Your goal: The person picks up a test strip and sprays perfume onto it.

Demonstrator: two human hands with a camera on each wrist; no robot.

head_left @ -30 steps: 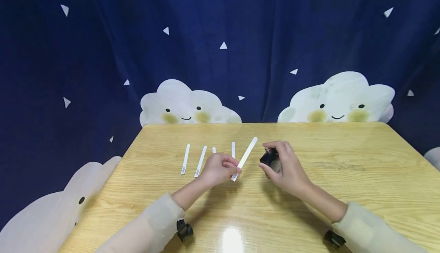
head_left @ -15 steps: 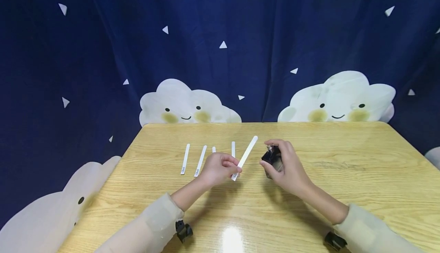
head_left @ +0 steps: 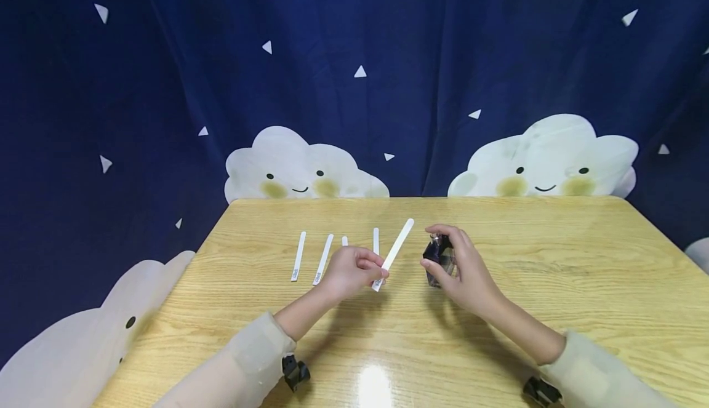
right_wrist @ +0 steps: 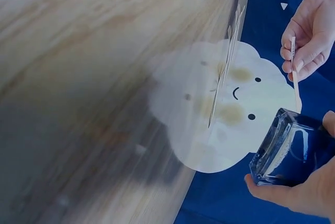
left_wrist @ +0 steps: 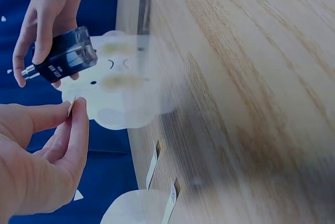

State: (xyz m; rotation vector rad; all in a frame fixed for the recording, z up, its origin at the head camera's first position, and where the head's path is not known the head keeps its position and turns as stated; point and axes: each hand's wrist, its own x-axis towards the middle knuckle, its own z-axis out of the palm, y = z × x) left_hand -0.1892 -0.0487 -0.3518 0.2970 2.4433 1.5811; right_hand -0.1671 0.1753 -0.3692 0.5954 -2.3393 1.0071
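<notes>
Between thumb and fingers, my left hand (head_left: 351,272) pinches a white paper scent strip (head_left: 400,242) near its printed lower end; its rounded end points up and to the right. The left wrist view shows that strip almost edge-on. To its right, my right hand (head_left: 468,279) grips a dark glass perfume bottle (left_wrist: 68,54) above the table. One finger lies at the silver spray nozzle (left_wrist: 29,71), and the thumb presses the bottle's side. In the right wrist view the thick clear base of the bottle (right_wrist: 293,150) shows. Bottle and strip are apart.
More white scent strips lie on the wooden table (head_left: 554,260): a leftmost strip (head_left: 299,256), a second strip (head_left: 324,259), and others partly hidden behind my left hand, among them a strip (head_left: 376,240). A dark blue curtain (head_left: 332,20) with clouds hangs behind.
The perfume bottle has turned in my right hand's grip to stand more upright, with its nozzle coming into view, and shifted slightly right. My left hand and strip have barely moved.
</notes>
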